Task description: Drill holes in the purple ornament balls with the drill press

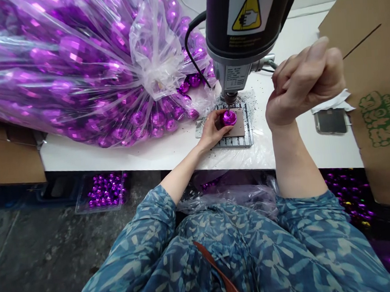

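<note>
My left hand (213,131) pinches a shiny purple faceted ball (229,117) between thumb and fingers. The ball sits on a brown square pad (238,127) on the slotted metal base plate (249,135) of a bench drill press (234,73). Directly above, the drill bit (229,107) meets the top of the ball; how deep it goes I cannot tell. My right hand (305,83) is raised beside the drill head, closed in a fist at the feed lever (267,62), whose grip is mostly hidden by the fingers.
A large clear bag (85,78) of purple balls fills the left of the white table (142,157). Dark shavings lie around the base. To the right are a phone (331,122) and a cardboard box (375,82). A tray (106,191) of purple balls is below left.
</note>
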A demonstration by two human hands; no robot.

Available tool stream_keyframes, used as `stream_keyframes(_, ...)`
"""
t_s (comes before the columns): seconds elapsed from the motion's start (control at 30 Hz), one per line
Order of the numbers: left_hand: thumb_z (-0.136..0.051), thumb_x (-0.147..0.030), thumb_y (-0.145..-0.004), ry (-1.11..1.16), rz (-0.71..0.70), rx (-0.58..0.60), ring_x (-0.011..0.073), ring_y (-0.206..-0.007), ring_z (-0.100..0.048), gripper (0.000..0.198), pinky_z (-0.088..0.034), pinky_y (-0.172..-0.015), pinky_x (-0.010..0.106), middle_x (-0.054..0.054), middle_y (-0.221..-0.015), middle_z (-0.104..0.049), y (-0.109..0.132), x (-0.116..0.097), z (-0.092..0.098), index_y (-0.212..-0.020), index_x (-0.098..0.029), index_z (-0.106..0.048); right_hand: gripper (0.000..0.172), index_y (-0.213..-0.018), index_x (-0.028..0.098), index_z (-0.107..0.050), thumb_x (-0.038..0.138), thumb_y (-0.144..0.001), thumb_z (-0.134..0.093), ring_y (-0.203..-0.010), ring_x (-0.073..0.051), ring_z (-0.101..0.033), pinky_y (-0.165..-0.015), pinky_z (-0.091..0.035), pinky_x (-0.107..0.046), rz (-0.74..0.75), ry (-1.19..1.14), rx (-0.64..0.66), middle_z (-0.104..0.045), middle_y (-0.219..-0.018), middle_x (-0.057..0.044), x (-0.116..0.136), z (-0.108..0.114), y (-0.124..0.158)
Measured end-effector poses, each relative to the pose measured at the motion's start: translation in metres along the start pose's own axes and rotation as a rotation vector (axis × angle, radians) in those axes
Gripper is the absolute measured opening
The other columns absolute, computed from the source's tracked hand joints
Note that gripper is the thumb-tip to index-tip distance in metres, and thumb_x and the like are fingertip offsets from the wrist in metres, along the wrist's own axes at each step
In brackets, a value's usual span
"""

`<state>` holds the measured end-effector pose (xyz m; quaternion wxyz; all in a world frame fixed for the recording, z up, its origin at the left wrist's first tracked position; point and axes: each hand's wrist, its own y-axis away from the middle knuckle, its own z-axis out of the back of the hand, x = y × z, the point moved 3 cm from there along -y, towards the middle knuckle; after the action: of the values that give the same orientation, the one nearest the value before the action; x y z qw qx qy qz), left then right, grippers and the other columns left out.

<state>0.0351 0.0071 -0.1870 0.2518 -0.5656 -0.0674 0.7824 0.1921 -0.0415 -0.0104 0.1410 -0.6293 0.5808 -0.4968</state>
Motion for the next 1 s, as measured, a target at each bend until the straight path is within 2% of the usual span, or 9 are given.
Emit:
stream_keyframes(0.17,-0.085,-0.046,-0.082,0.0,0.0,-0.006,0.0288,-0.129,-0.063,0.059,-0.049,-0.113,0.047,0.013,-0.135,-0.066,0.0,-0.002,0.0,-0.131,-0.023,-0.06,0.075,-0.077,0.012,0.001,0.06,-0.09,-0.056,-0.043,0.006,-0.015,-0.046,-0.019,-0.015,0.097,-0.006,-0.048,0.0,-0.057,0.001,-0.016,0.005,0.009)
stream_keyframes(0.33,-0.085,-0.047,-0.082,-0.005,0.011,-0.011,0.0291,-0.128,-0.064,0.058,-0.05,-0.112,0.047,0.012,-0.134,-0.067,0.0,-0.002,0.0,-0.13,-0.024,-0.061,0.073,-0.078,0.012,0.001,0.061,-0.093,-0.051,-0.045,0.004,-0.006,-0.047,-0.015,-0.017,0.157,0.055,-0.092,0.004,-0.056,0.001,-0.03,0.009,0.012)
stream_keyframes(0.47,-0.086,-0.047,-0.081,-0.011,0.011,-0.016,0.0293,-0.128,-0.064,0.059,-0.049,-0.114,0.048,0.012,-0.134,-0.067,0.0,-0.001,0.0,-0.13,-0.024,-0.061,0.074,-0.076,0.012,-0.002,0.067,-0.091,-0.05,-0.046,0.003,-0.004,-0.047,-0.014,-0.02,0.155,0.074,-0.095,0.003,-0.055,0.001,-0.043,0.017,0.015)
stream_keyframes(0.57,-0.086,-0.047,-0.082,-0.006,0.008,-0.017,0.0294,-0.128,-0.064,0.059,-0.05,-0.114,0.048,0.012,-0.134,-0.067,0.0,-0.001,0.0,-0.13,-0.024,-0.061,0.074,-0.074,0.012,-0.003,0.068,-0.092,-0.048,-0.046,0.003,-0.009,-0.05,-0.021,-0.02,0.118,0.092,-0.09,0.003,-0.054,0.0,-0.046,0.024,0.022)
stream_keyframes(0.7,-0.085,-0.047,-0.082,-0.006,0.013,-0.013,0.0293,-0.128,-0.064,0.058,-0.05,-0.113,0.048,0.013,-0.134,-0.067,0.001,-0.003,0.001,-0.13,-0.023,-0.061,0.078,-0.071,0.011,-0.004,0.072,-0.089,-0.05,-0.044,0.003,-0.015,-0.052,-0.027,-0.019,0.076,0.084,-0.028,0.0,-0.051,0.001,-0.028,0.022,0.024)
stream_keyframes(0.77,-0.085,-0.046,-0.082,-0.001,0.015,-0.012,0.0294,-0.128,-0.064,0.058,-0.05,-0.113,0.048,0.013,-0.135,-0.066,0.002,-0.005,0.002,-0.13,-0.022,-0.061,0.077,-0.072,0.012,-0.003,0.07,-0.089,-0.05,-0.043,0.005,-0.018,-0.05,-0.022,-0.017,0.054,0.07,0.011,-0.002,-0.051,0.002,-0.011,0.012,0.013)
stream_keyframes(0.83,-0.085,-0.045,-0.083,0.013,0.021,-0.012,0.029,-0.129,-0.064,0.058,-0.051,-0.112,0.047,0.013,-0.136,-0.066,0.001,-0.005,0.001,-0.13,-0.023,-0.06,0.068,-0.069,0.012,-0.009,0.058,-0.09,-0.054,-0.047,0.007,-0.029,-0.055,-0.021,-0.015,0.029,0.081,0.047,-0.013,-0.053,0.002,0.003,-0.004,-0.009)
stream_keyframes(0.87,-0.085,-0.046,-0.083,0.021,0.026,-0.012,0.0286,-0.129,-0.064,0.058,-0.051,-0.112,0.047,0.013,-0.137,-0.066,0.001,-0.004,0.0,-0.13,-0.023,-0.06,0.062,-0.069,0.013,-0.012,0.053,-0.091,-0.053,-0.048,0.008,-0.028,-0.057,-0.02,-0.014,0.028,0.081,0.048,-0.017,-0.056,0.003,0.008,-0.012,-0.022)
stream_keyframes(1.0,-0.087,-0.047,-0.081,0.065,0.041,-0.052,0.0269,-0.125,-0.067,0.06,-0.053,-0.111,0.045,0.011,-0.132,-0.069,0.002,-0.001,-0.002,-0.128,-0.022,-0.06,0.038,-0.07,0.018,-0.011,0.031,-0.097,-0.034,-0.044,0.005,-0.026,-0.054,-0.014,-0.016,-0.174,0.196,0.142,-0.011,-0.059,0.001,-0.001,-0.038,-0.069)
